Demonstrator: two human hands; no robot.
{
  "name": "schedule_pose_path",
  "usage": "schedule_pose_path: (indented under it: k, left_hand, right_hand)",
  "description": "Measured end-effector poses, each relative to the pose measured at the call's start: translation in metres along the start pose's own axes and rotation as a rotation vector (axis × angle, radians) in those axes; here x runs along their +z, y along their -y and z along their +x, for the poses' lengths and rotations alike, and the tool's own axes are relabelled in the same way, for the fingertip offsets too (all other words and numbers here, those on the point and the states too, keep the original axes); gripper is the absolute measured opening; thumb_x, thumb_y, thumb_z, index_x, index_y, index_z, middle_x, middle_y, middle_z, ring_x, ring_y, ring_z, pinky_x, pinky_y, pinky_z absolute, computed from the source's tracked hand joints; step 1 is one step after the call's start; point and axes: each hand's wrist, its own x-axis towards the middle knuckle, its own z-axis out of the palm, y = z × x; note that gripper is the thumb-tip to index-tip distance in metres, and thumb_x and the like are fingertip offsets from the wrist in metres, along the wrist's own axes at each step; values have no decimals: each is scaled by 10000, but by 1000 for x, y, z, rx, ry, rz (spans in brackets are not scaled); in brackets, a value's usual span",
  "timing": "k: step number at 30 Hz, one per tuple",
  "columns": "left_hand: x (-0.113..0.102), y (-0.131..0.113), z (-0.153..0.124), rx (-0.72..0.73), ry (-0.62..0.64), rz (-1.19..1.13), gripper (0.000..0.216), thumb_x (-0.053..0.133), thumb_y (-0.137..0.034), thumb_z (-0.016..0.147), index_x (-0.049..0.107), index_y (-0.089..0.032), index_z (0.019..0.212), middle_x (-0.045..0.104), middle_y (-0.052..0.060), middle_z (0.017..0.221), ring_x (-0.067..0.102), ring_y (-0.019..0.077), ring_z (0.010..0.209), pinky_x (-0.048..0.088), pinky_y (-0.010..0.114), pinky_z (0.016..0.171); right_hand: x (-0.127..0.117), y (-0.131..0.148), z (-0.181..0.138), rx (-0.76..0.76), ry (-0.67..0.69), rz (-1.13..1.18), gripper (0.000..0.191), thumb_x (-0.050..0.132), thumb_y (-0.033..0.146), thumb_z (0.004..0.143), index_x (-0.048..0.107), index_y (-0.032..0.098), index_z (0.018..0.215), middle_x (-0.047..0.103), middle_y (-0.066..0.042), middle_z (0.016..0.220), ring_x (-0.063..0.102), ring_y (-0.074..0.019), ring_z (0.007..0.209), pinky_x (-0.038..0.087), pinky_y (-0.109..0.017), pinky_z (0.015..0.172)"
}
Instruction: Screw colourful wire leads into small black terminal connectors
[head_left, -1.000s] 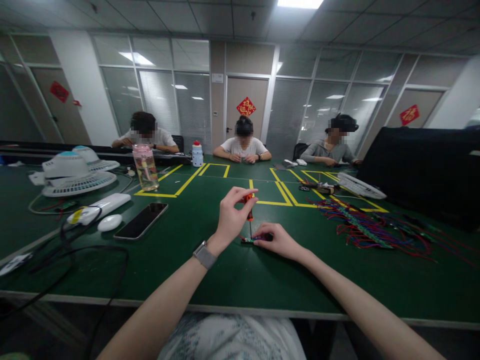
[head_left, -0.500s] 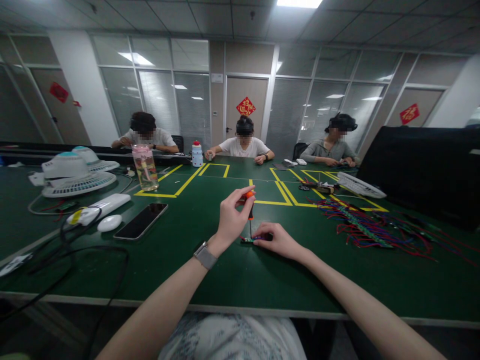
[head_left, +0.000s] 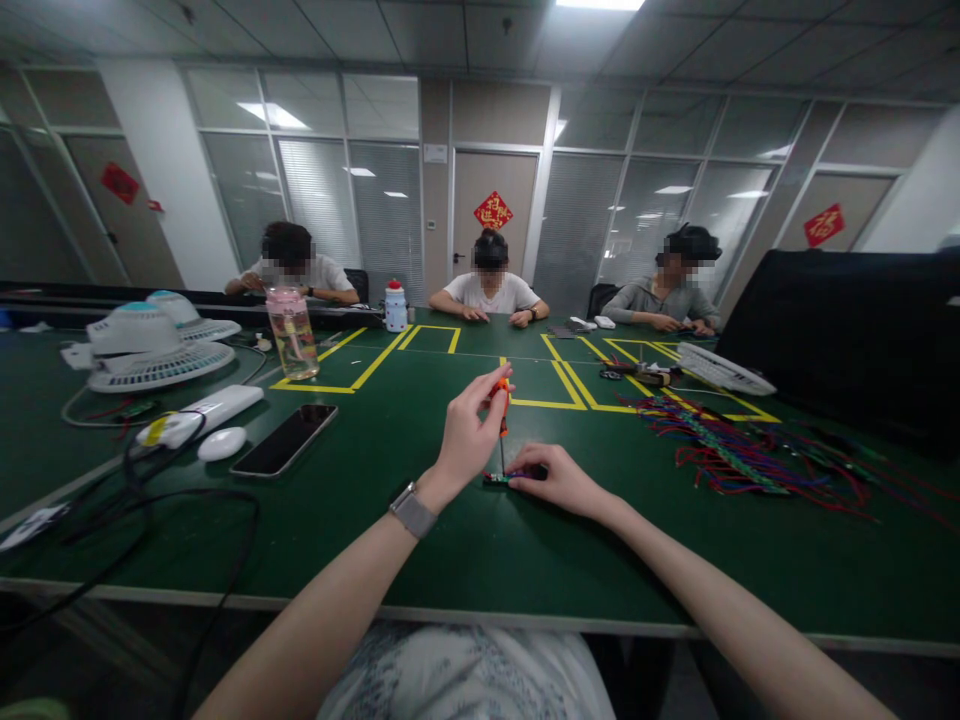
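Observation:
My left hand (head_left: pixel 466 432) pinches the orange handle of a small screwdriver (head_left: pixel 502 412), which stands upright with its tip down on a small circuit board (head_left: pixel 496 479) on the green table (head_left: pixel 450 540). My right hand (head_left: pixel 556 478) lies just right of the board, fingers curled, pressing it against the table. A grey watch sits on my left wrist.
A black phone (head_left: pixel 285 440), white mouse (head_left: pixel 221 443) and white power strip lie at the left, with white fans (head_left: pixel 150 350) and black cables. A pink bottle (head_left: pixel 291 333) stands behind. A heap of coloured wires (head_left: pixel 720 450) lies at the right. Three people sit across the table.
My left fingers have shifted slightly on the screwdriver handle, which stays upright on the board. My right hand has not moved. The person opposite has moved their hands on the table.

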Motion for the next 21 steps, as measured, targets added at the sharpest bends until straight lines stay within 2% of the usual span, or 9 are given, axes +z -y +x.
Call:
schedule_pose_path:
  k: [4,7,10,14,17,21]
  left_hand:
    - [-1,-7,0,21,-52,78,253,603,-263,872,672,-236,1114,639,48,1020,637,137,867,549,199,647]
    - [-2,-12,0,35,-65,131,190,654,-284,838,707,-238,1014,577,33,929,602,129,845,538,190,650]
    - [-3,-11,0,10,9,77,247,535,-306,917,681,-239,1104,565,55,996,603,138,892,549,223,722]
    - [0,-4,-1,-29,94,-95,357,386,-276,978,561,-251,1288,553,86,1264,617,172,1071,564,281,833]
    - [2,0,-1,-49,70,-141,365,406,-268,971,544,-242,1308,552,89,1336,629,190,1114,566,297,869]
    - [2,0,-1,-50,19,-123,330,516,-265,922,602,-218,1237,626,96,1222,672,183,1003,583,259,781]
  right_hand:
    - [-1,1,0,8,1,2,170,700,291,787,753,171,896,666,-46,814,579,-144,708,474,-275,680]
    - [-1,2,0,7,-1,7,162,697,278,787,754,170,894,664,-45,814,582,-144,708,470,-272,678]
    - [-1,2,-1,5,-4,1,160,695,267,788,756,163,893,661,-45,806,582,-145,706,460,-270,672]
    - [-1,1,-1,0,1,-2,166,691,268,791,757,169,907,657,-41,805,580,-142,709,454,-267,670]
    - [-1,1,-1,7,2,4,169,693,274,791,756,169,907,659,-42,810,578,-140,706,457,-266,666]
    - [-1,2,-1,8,0,0,167,694,264,788,757,164,907,657,-43,804,576,-140,701,451,-263,657]
